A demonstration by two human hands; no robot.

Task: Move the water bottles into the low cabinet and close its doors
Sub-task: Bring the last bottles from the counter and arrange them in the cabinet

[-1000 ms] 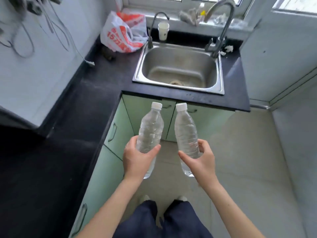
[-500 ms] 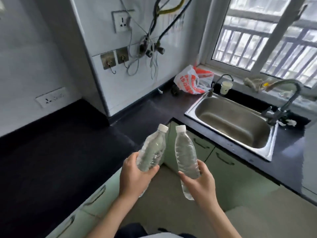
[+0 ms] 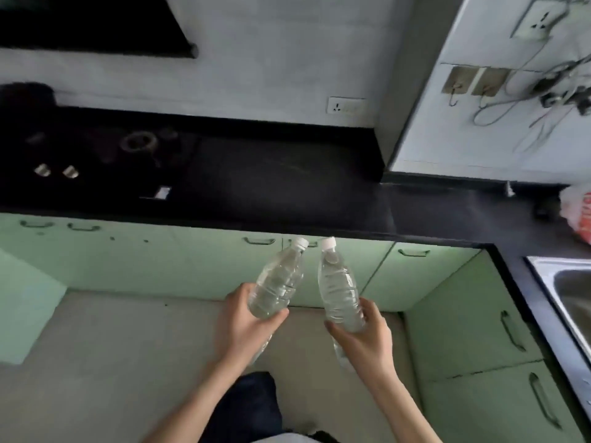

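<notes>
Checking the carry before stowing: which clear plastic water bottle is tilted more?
The clear plastic water bottle in the left hand: it slants, white cap toward the other bottle, which the right hand holds closer to upright.

1. The left bottle [image 3: 278, 282] and the right bottle [image 3: 340, 292] were thin clear plastic, ribbed and glossy, each topped with matt white plastic.
2. The countertop [image 3: 287, 187] was black and stone-like, smooth with a dull sheen.
3. The cabinet doors [image 3: 192, 260] were pale green, smooth and matt, with slim metal handles [image 3: 259, 241].
4. The sink [image 3: 543, 266] was brushed steel, softly reflective.
5. The floor [image 3: 128, 346] looked like matt beige tile.
6. The bag [image 3: 579, 212] was thin, crinkled, glossy plastic.
7. The trousers [image 3: 246, 407] were dark matt cloth.
8. The wall [image 3: 271, 75] was white and smooth.
</notes>
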